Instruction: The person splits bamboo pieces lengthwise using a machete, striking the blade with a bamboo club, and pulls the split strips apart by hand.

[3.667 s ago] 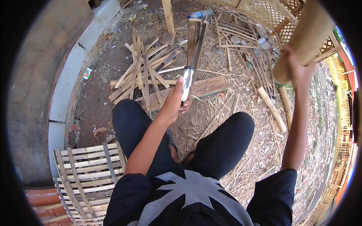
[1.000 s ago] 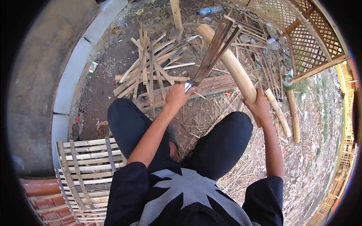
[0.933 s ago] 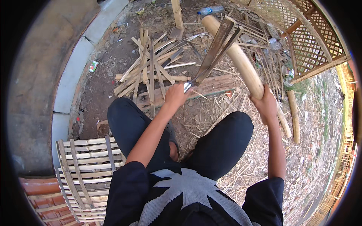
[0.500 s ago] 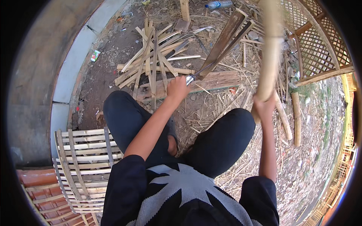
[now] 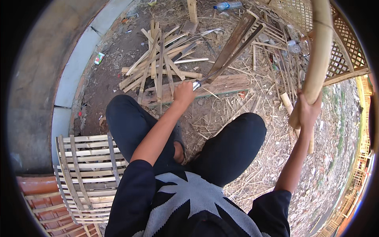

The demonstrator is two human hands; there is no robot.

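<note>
My left hand (image 5: 184, 93) is closed around the bright metal-ended handle of a knife (image 5: 197, 84). Its dark, narrow blade points up and to the right, past a brown board (image 5: 233, 43); where the blade ends is hard to make out. At the right, my right hand (image 5: 309, 110) grips a thick bamboo pole (image 5: 321, 47) near its lower end. The pole stands nearly upright and runs out of the top of the picture. A weathered plank (image 5: 227, 84) lies on the ground just beyond my left hand.
Split bamboo slats (image 5: 162, 59) lie heaped ahead on the left. A curved slatted bamboo rack (image 5: 92, 170) sits by my left side. Lattice panels (image 5: 347, 47) stand at the far right. A plastic bottle (image 5: 227, 5) lies at the back, and shavings litter the ground.
My right hand has carried the bamboo pole to the right, away from my knee. My left hand with the knife has hardly moved.
</note>
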